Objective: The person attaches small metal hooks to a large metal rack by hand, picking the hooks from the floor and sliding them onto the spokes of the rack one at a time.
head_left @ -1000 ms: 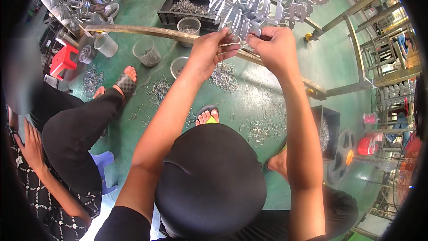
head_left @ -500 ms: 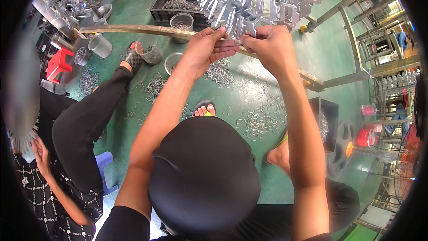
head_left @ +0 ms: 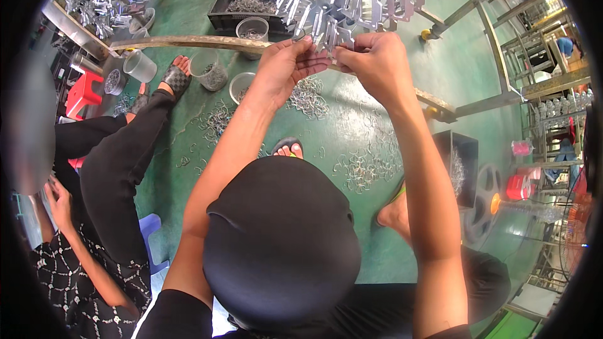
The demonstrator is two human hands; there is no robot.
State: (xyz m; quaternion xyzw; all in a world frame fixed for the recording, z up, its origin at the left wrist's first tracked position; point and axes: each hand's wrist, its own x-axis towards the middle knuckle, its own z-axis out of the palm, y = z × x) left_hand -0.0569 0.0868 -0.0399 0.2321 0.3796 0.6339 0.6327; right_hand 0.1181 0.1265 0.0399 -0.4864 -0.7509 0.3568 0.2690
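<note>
Right hand [head_left: 377,63]: thumb and forefinger meet at the near edge of the clustered metal brackets [head_left: 377,1]; whether this grip encloses a piece cannot be told. Left hand [head_left: 282,70]: fingers loosely extended beside that edge, perhaps steadying it, its hold equally unclear. Nearer, loose wire hooks [head_left: 308,100] lie on the floor [head_left: 166,188]; left, a clear plastic tub [head_left: 196,63] stands, presumably for easy reach.

The left hand [head_left: 284,68] and right hand [head_left: 379,64] are at the lower edge of clustered metal parts [head_left: 344,1].
</note>
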